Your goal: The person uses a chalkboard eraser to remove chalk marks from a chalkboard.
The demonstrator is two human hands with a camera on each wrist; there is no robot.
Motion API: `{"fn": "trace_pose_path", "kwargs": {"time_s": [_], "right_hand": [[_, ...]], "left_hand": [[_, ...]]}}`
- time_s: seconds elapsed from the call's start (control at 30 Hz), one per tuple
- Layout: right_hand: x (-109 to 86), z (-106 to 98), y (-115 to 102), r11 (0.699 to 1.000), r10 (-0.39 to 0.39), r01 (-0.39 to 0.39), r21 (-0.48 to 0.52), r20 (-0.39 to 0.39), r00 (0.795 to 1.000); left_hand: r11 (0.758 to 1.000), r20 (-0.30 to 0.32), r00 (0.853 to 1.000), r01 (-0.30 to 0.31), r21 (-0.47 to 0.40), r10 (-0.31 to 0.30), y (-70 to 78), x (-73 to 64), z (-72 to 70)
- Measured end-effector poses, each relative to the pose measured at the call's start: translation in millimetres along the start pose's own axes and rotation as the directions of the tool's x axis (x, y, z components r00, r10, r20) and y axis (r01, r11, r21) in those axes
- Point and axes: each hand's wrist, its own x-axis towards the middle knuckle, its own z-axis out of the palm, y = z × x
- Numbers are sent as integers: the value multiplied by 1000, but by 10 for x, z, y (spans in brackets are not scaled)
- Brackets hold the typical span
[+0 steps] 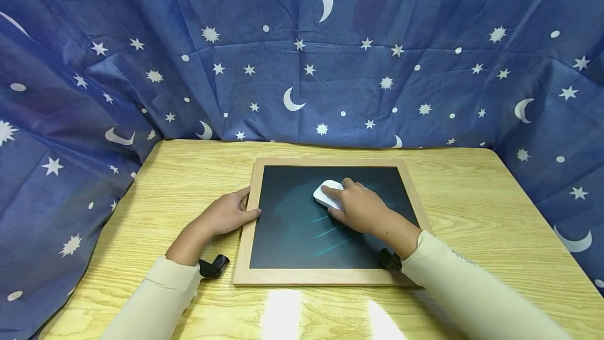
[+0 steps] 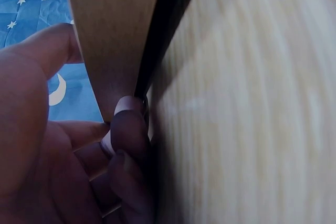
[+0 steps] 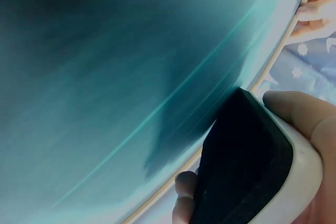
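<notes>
A framed chalkboard (image 1: 283,237) with a pale wooden rim lies flat in the head view. Its dark surface bears several thin teal chalk lines (image 1: 330,249) and a hazy smear. My left hand (image 1: 225,215) grips the board's left edge, thumb over the rim; in the left wrist view, fingertips (image 2: 128,129) curl at the underside of the frame. With my right hand (image 1: 363,208) I hold a white eraser (image 1: 325,198) over the upper middle of the board. The eraser's black felt face (image 3: 241,150) shows in the right wrist view, tilted away from the board.
The board lies on a light wood-grain table (image 1: 472,214). A blue curtain (image 1: 349,93) with white moons and stars hangs behind the table and along both sides. Black wrist cameras, such as the left one (image 1: 214,266), sit at both cuffs.
</notes>
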Motion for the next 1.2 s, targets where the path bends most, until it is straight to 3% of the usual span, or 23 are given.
{"fn": "trace_pose_path", "kwargs": {"time_s": [0.2, 0.57, 0.97, 1.2], "right_hand": [[72, -6, -164, 998, -61, 61, 2, 2, 998], [38, 8, -119, 999, -31, 31, -19, -7, 999], [-156, -10, 277, 994, 108, -109, -24, -30, 994], [-309, -32, 575, 991, 136, -136, 7, -43, 990]], "left_hand": [[1000, 3, 1000, 9, 16, -9, 5, 10, 4], [1000, -3, 1000, 7, 23, -7, 23, 25, 29], [999, -6, 1000, 28, 20, -28, 18, 7, 6], [999, -11, 1000, 30, 21, -29, -10, 12, 10]]}}
